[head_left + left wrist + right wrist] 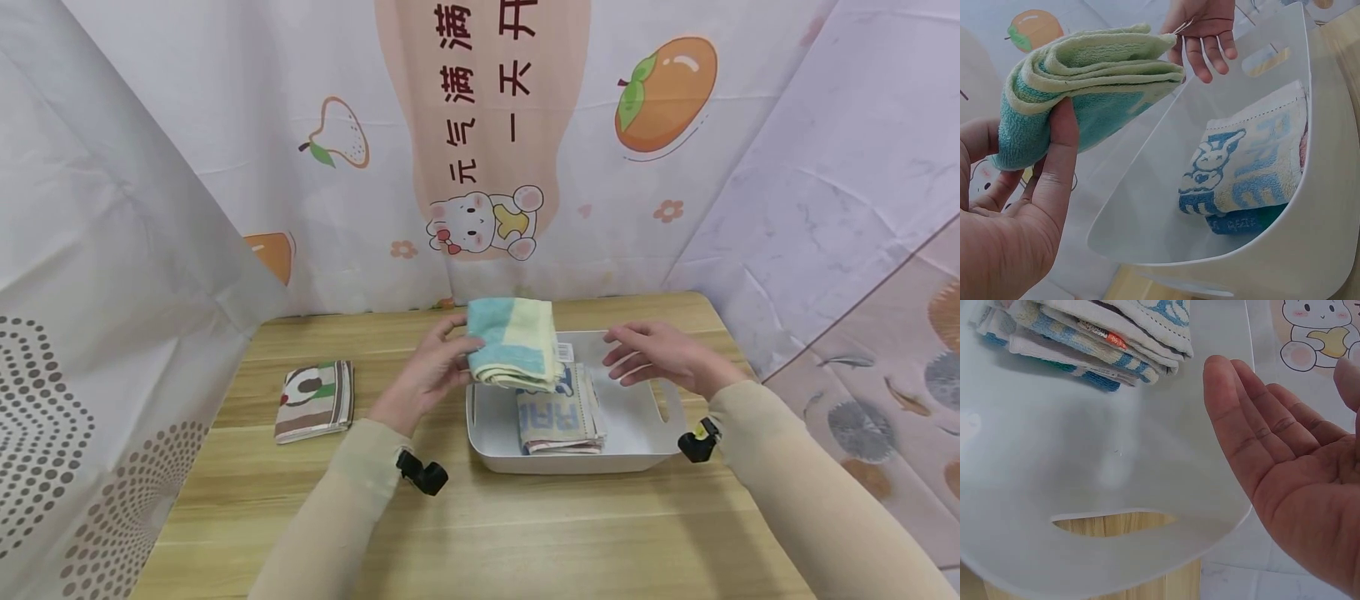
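Observation:
My left hand [429,368] grips a folded blue and pale-yellow towel [513,340] by its left side, thumb on the near face. The towel is held up over the left part of a white plastic basket [570,463]; its stacked folds [1110,69] show in the left wrist view. In the basket lies a small stack of folded towels [558,423], the top one cream with blue letters and a rabbit figure [1210,159]. Over the basket's right side hovers my right hand [663,357], holding nothing, its fingers [1272,415] loosely extended.
Left of the basket, a folded brown, white and green towel [315,402] lies on the wooden table [450,542]. The basket's right end has a handle slot [1116,524]. A printed curtain [300,200] hangs close behind the table.

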